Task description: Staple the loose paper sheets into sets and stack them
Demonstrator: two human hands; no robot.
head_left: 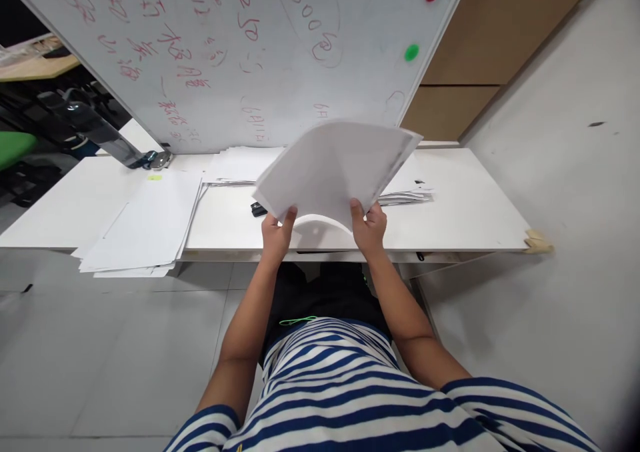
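Between my two hands a stack of white paper sheets (337, 165) is held up over the desk, its near edge bowed upward. My left hand (278, 233) pinches the stack's lower left corner, thumb on top. At the lower right corner my right hand (369, 229) grips it the same way, with the other fingers underneath. The sheets' right edge looks slightly fanned. A small black object (259, 209), partly covered, lies on the desk just beyond my left hand; its kind is unclear.
A white desk (465, 205) runs across, with a whiteboard (280, 59) standing behind it. At left, a loose paper pile (145, 225) overhangs the front edge. More paper piles (243, 165) lie behind the held stack. A dark bottle-like object (103, 132) leans at back left. A wall (560, 139) bounds the right.
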